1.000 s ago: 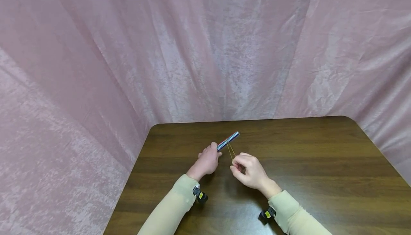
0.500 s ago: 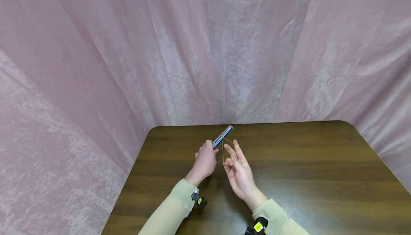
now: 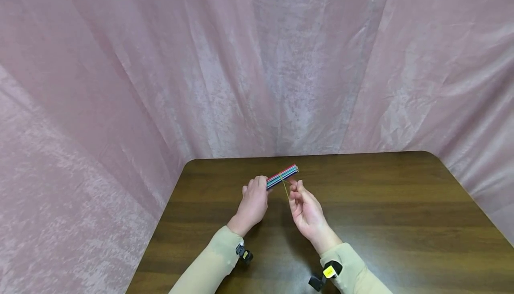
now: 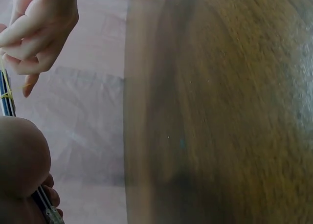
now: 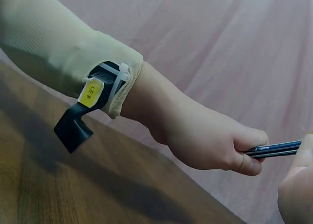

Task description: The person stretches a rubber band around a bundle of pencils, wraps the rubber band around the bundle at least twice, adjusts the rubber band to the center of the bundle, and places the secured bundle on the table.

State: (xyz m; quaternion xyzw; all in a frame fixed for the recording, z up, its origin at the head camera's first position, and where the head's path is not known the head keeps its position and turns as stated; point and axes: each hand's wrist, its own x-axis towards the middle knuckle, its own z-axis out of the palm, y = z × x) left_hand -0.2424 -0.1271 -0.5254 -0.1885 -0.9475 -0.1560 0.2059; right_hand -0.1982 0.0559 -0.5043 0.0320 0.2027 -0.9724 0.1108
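My left hand (image 3: 252, 202) grips the near end of a bundle of slim coloured pencils (image 3: 282, 176), red, white, teal and dark blue. The bundle tilts up and to the right above the table. A thin yellow rubber band (image 3: 286, 189) circles its middle, and a stretched loop runs from there to my right hand (image 3: 307, 213). Its fingers are bent and hold that loop beside the bundle. In the left wrist view the band (image 4: 6, 95) crosses the pencils (image 4: 9, 104). The right wrist view shows my left thumb and fingers pinching the pencils (image 5: 276, 149).
A brown wooden table (image 3: 393, 204) with rounded far corners lies below both hands. Pink curtains (image 3: 257, 62) hang behind and to the left of it. A small black camera (image 3: 327, 274) is strapped at the right wrist, another (image 3: 244, 254) at the left.
My right hand has turned palm-up, its fingers spreading the band, then drawn in close to the bundle. The far end of the bundle swung left, then back right and lower.
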